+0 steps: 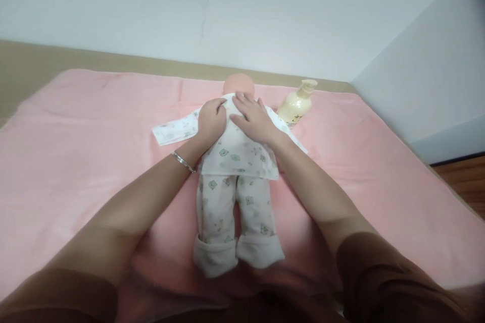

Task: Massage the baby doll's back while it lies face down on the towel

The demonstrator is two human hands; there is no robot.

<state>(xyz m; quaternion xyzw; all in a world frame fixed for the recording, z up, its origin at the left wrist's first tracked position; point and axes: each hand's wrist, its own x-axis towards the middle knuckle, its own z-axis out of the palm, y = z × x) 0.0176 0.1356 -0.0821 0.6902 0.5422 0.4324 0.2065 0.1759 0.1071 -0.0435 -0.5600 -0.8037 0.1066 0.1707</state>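
Note:
A baby doll [238, 84] lies in the middle of the pink blanket, its head at the far end. It wears a white printed long-sleeved shirt [238, 154] and matching trousers [255, 207] with turned-up cuffs. My left hand [212, 120], a silver bracelet at its wrist, is curled at the shirt's left shoulder with fingers closed on the fabric. Flat across the shirt's upper right side lies my right hand [252, 117], its fingers spread. The left sleeve [176, 129] stretches out sideways, while the right sleeve [291, 136] partly shows behind my right forearm.
A pale yellow pump bottle [295, 106] stands beyond the right sleeve, close to the doll. The pink blanket [94, 161] covers a tan surface [30, 60] that meets a white wall [132, 15]. Wooden flooring [464, 179] shows at the right edge.

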